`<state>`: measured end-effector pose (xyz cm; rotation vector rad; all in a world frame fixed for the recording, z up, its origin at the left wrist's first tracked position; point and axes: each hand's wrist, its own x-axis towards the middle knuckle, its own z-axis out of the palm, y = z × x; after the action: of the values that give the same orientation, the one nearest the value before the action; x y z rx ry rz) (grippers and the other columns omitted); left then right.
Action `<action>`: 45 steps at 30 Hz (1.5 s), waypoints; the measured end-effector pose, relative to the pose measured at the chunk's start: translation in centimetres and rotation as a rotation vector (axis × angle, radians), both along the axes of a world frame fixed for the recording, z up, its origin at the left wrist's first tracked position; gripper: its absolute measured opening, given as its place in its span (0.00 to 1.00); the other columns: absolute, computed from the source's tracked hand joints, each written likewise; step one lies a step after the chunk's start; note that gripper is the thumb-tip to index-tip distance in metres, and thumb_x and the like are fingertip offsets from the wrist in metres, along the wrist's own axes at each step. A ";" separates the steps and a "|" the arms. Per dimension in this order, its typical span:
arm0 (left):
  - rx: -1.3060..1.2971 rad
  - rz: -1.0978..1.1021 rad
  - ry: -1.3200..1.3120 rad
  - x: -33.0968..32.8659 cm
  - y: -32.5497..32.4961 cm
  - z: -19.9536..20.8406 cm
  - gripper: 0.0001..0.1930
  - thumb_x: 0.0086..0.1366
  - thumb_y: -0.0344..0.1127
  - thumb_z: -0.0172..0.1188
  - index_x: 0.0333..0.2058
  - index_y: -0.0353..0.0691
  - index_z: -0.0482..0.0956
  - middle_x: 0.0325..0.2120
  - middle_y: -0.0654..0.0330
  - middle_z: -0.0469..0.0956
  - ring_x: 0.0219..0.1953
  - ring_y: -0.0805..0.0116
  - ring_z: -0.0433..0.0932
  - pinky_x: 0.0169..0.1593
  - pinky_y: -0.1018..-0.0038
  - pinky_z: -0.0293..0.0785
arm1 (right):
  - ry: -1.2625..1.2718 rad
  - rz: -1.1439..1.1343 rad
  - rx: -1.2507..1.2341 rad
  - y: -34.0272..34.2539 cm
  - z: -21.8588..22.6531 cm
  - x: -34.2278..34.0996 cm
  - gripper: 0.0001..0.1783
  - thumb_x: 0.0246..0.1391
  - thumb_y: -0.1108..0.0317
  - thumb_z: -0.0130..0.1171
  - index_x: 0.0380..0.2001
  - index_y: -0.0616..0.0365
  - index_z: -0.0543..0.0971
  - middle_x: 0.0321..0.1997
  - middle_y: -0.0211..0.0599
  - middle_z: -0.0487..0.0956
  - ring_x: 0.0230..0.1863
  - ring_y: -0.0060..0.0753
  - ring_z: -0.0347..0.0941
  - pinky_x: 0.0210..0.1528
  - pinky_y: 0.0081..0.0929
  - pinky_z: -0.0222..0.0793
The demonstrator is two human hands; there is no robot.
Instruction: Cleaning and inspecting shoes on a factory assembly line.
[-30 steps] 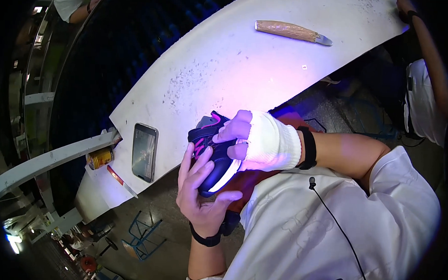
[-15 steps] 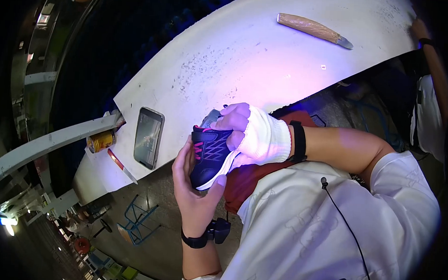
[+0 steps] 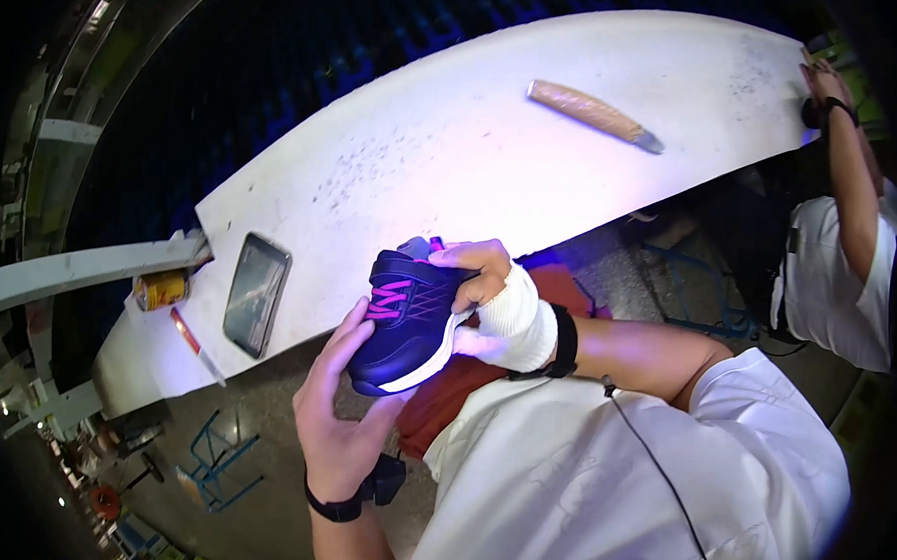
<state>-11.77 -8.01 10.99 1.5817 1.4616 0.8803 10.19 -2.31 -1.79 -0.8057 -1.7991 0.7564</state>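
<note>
Between my hands, over the near edge of the white table, is a small dark navy sneaker (image 3: 399, 323) with pink laces, a strap across the top and a white sole. Its toe points down toward me. My left hand (image 3: 337, 415) grips the toe end, fingers along the far side and thumb partly hidden beneath the sole. Wearing a white knit fingerless glove, my right hand (image 3: 498, 297) is closed around the heel and side near the opening. The inside of the sneaker is mostly out of sight.
On the white table (image 3: 412, 208) lie a smartphone (image 3: 257, 295), a wooden-handled knife (image 3: 596, 115) and a slim red-handled blade (image 3: 195, 344). A yellow can (image 3: 161, 290) stands beside a pale metal bar (image 3: 78, 272). At the far right, another person's hands (image 3: 827, 84) touch the table.
The sneaker has rolled, so its laces and strap face up more fully. Both hands keep hold of it. My view has shifted, bringing more of the other person at right into sight.
</note>
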 end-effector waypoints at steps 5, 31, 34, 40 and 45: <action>0.256 -0.161 0.066 6.7 0.3 -4.7 0.37 0.64 0.19 0.65 0.72 0.30 0.65 0.70 0.37 0.68 0.75 0.37 0.65 0.75 0.52 0.65 | 0.070 0.223 0.088 2.4 7.5 5.0 0.43 0.43 0.55 0.85 0.61 0.53 0.76 0.62 0.55 0.80 0.67 0.60 0.76 0.72 0.58 0.68; 0.422 0.070 -0.120 9.0 4.3 -8.3 0.24 0.46 0.34 0.84 0.36 0.40 0.76 0.38 0.56 0.78 0.43 0.51 0.79 0.53 0.53 0.79 | 0.326 0.306 -0.189 2.8 5.3 7.5 0.20 0.57 0.63 0.77 0.46 0.56 0.79 0.50 0.53 0.86 0.63 0.60 0.80 0.77 0.62 0.60; 0.536 -0.047 0.104 9.3 6.8 -6.9 0.24 0.47 0.34 0.82 0.38 0.41 0.76 0.40 0.56 0.78 0.46 0.48 0.79 0.51 0.51 0.78 | 0.478 0.164 -0.413 3.0 4.6 9.3 0.21 0.59 0.58 0.76 0.49 0.57 0.80 0.56 0.58 0.84 0.66 0.66 0.76 0.75 0.62 0.62; 0.480 -0.109 0.217 10.0 7.7 -6.8 0.24 0.51 0.31 0.80 0.44 0.37 0.78 0.48 0.49 0.83 0.53 0.47 0.80 0.55 0.56 0.78 | -0.363 0.000 -0.255 4.6 7.0 12.4 0.31 0.50 0.53 0.80 0.53 0.62 0.86 0.52 0.51 0.88 0.52 0.43 0.87 0.56 0.32 0.80; 0.233 -0.131 -0.124 4.6 7.9 -5.7 0.42 0.47 0.32 0.84 0.63 0.38 0.77 0.61 0.49 0.79 0.64 0.49 0.76 0.69 0.59 0.71 | 0.156 -0.235 -0.805 5.0 7.0 9.3 0.28 0.74 0.49 0.55 0.49 0.70 0.85 0.41 0.43 0.89 0.41 0.32 0.87 0.46 0.27 0.82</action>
<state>-7.15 -0.08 5.27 1.7366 1.1883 1.0820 19.49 2.71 5.25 -1.3982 -1.2038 1.3654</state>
